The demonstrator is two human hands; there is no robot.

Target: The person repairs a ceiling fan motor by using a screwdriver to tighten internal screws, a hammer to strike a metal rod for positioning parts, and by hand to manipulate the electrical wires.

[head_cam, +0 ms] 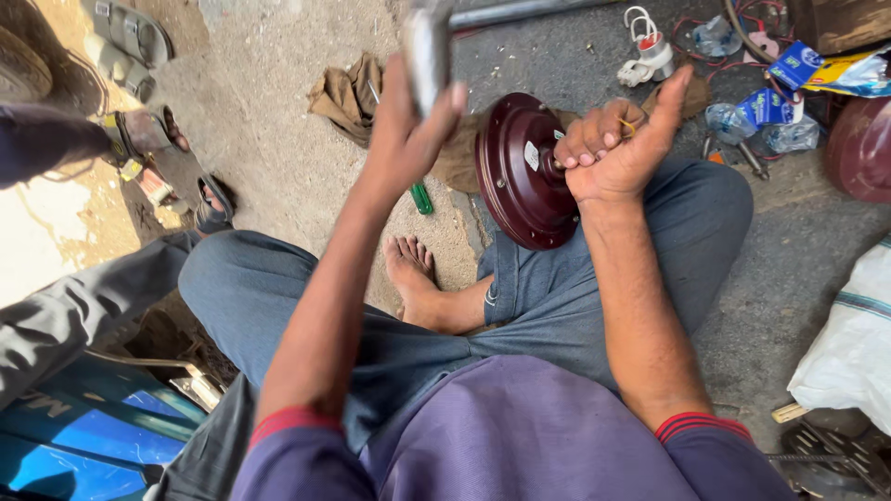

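A dark maroon round fan motor housing (pixel 513 176) stands on edge against my right thigh. My right hand (pixel 617 147) is closed around its centre shaft, thumb stretched upward. My left hand (pixel 408 121) is raised above the ground to the left of the housing and grips a metal hammer (pixel 427 46), whose shiny head blurs near the top edge. I sit cross-legged in grey trousers with a bare foot (pixel 411 269) showing between my knees.
A khaki cloth (pixel 348 93) and a green-handled screwdriver (pixel 421 198) lie on the ground beyond the housing. Plastic packets and wiring (pixel 742 102) clutter the upper right. A white sack (pixel 849 343) sits right. Another person's leg and sandalled feet (pixel 148 139) are at left.
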